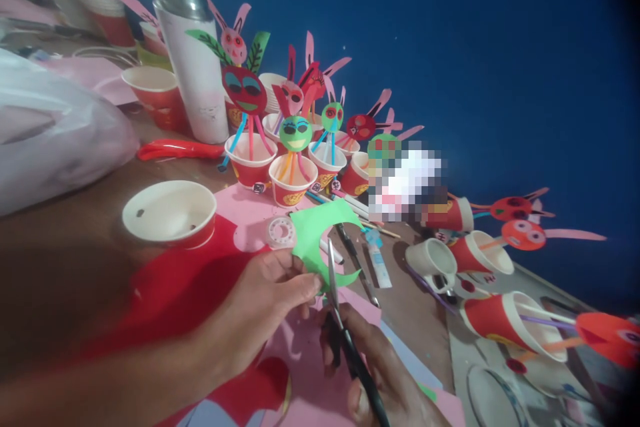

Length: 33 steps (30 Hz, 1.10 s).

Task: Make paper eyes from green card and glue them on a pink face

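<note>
My left hand [285, 287] pinches a piece of green paper [313, 223] between thumb and fingers. A rounded cut-out opens on the paper's right side. My right hand [377, 360] grips a pair of scissors [345, 333] with dark handles, its blades pointing up and lying against the paper's lower part. Under both hands lie sheets of pink paper [320, 353] and red paper [175, 307]. A white tape dispenser [281, 232] sits just beyond my left fingers. Right of the green paper are a dark pen [353, 250] and a small glue tube [379, 260].
Paper cups with paper-faced figures [250, 153] stand in rows at the back. A white paper bowl [170, 217], a tall flask [195, 67] and a plastic bag [55, 133] are at left. A white mug [430, 263] and tipped cups [510, 320] lie at right. A blue wall [475, 47] rises behind.
</note>
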### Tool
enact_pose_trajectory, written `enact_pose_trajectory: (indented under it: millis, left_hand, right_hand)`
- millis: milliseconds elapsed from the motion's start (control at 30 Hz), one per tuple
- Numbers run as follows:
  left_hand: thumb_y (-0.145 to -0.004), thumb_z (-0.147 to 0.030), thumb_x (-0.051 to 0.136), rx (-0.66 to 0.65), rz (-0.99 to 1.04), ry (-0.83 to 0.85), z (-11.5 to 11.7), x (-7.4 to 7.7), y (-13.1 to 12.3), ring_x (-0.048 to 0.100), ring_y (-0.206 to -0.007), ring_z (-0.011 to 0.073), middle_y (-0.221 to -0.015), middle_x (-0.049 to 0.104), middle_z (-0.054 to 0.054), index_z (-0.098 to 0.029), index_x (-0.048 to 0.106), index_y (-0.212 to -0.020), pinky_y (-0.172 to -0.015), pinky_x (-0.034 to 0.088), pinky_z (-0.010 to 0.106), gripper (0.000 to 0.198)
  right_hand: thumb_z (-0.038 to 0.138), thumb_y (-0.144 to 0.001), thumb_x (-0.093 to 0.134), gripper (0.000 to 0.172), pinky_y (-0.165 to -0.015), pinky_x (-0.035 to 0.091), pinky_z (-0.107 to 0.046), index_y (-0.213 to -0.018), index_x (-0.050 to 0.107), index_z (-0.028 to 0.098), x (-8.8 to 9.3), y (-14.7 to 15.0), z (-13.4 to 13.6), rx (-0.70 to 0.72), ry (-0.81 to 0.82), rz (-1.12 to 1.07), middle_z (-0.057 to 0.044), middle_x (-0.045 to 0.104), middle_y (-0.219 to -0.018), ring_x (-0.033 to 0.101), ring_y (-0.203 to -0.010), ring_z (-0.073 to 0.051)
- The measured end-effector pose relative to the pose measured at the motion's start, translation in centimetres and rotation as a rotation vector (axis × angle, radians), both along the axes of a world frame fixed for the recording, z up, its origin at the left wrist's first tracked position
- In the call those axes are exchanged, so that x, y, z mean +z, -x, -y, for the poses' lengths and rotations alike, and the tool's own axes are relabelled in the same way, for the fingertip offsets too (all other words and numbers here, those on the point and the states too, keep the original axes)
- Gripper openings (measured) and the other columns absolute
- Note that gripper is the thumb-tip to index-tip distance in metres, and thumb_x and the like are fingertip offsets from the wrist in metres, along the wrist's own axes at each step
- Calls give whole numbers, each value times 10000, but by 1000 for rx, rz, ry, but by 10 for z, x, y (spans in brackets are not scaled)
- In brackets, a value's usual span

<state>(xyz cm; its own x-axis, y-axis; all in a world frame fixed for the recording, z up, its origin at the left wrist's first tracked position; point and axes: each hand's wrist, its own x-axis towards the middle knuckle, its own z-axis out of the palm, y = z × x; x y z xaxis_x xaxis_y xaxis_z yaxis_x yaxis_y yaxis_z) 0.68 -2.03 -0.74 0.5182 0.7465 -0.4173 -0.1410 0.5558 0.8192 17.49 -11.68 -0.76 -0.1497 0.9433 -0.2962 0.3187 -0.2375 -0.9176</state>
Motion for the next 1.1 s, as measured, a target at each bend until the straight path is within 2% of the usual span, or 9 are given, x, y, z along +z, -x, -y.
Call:
enact_pose_trajectory:
  millis: [167, 300, 433, 600, 900, 1100]
  left_hand:
    - [-707, -295, 680, 13, -5, 13, -1, 1, 1, 514, -554, 110, -612, 600, 3, -145, 600, -681, -545, 395, 228, 173]
    - [-707, -278, 670, 20, -24, 4, -3, 4, 0, 505, -576, 112, -660, 616, 10, -147, 597, -725, -562, 392, 238, 151]
    - [-701, -297, 690, 10, -31, 1, -1, 1, 1, 503, -573, 111, -647, 603, 4, -141, 597, -737, -569, 393, 245, 185]
    - [-724, -323, 684, -6, -33, -12, 0, -3, 3, 527, -608, 131, -726, 636, 34, -139, 603, -778, -589, 404, 279, 208]
    - [-724, -333, 675, -13, -85, -29, -2, -1, 3, 535, -606, 139, -684, 619, 14, -147, 607, -768, -618, 404, 303, 202]
    - [-717, -333, 688, -2, -82, -14, -2, -3, 3, 524, -599, 134, -674, 617, 9, -153, 593, -738, -617, 400, 304, 205]
  right_hand:
    - [777, -709, 549, 702, -631, 474, -299, -1099, 664, 206, -4, -4, -1, 24, -48, 7, -78, 625, -819, 585, -716, -223]
    - [791, -696, 542, 697, -581, 453, -286, -1051, 672, 206, -6, -4, -1, 27, -31, -15, -67, 606, -774, 555, -668, -207]
    - [807, -656, 571, 715, -572, 445, -285, -1022, 682, 203, -9, -1, 0, -30, -34, -55, -53, 589, -735, 538, -636, -190]
    - [802, -629, 606, 723, -529, 420, -273, -1020, 685, 199, -12, 2, 1, -63, -10, -111, -36, 569, -676, 521, -591, -175]
    - [799, -604, 629, 787, -446, 351, -229, -1123, 627, 208, -24, 1, 6, -112, 52, -169, 14, 497, -617, 418, -503, -120]
    - [747, -647, 652, 763, -426, 288, -205, -1133, 598, 162, -25, 4, 6, -126, 32, -231, 34, 448, -608, 342, -494, -92]
